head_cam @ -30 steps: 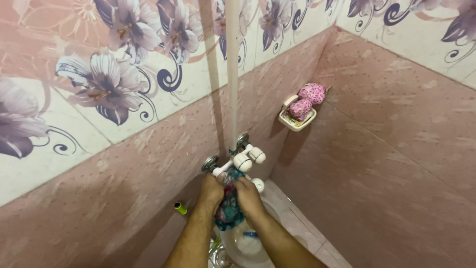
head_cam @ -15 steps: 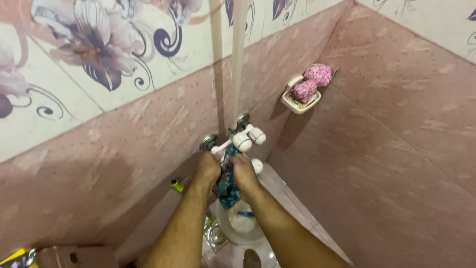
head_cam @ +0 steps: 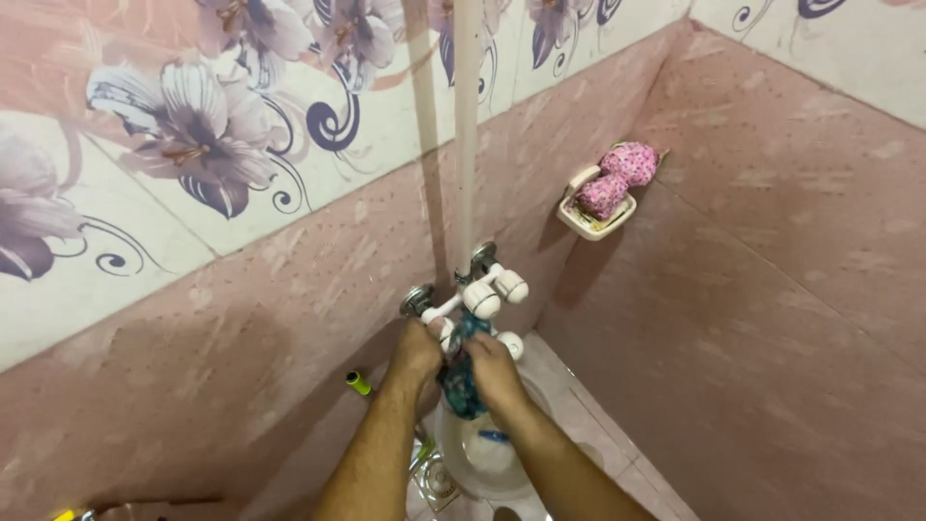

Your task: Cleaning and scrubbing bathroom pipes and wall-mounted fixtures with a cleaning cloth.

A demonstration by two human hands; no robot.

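Our fingers are curled shut on both sides around a dark teal patterned cloth: the left hand grips its upper left edge and the right hand clamps its right side, so the two hands face each other with the cloth bunched between them. The cloth hangs down from just under the white tap fitting, its top touching the fitting's underside and its lower end dangling free.

Nearest to us, both bare forearms rise from the bottom edge toward the middle. Below the hands stands a white bucket, part of it hidden by the right forearm, with something blue inside that we cannot make out. Left of the bucket, on the floor, a metal floor drain shows in part. Further left, a small yellow-green spout sticks out of the pink wall.

Beyond the hands, the tap fitting has rounded white knobs and metal wall flanges, and a white pipe climbs straight up from it to the top edge. To the far right, a cream soap dish is fixed near the corner, holding a pink speckled scrubber. The lower walls are pink tile; above them runs white tile with purple flowers.
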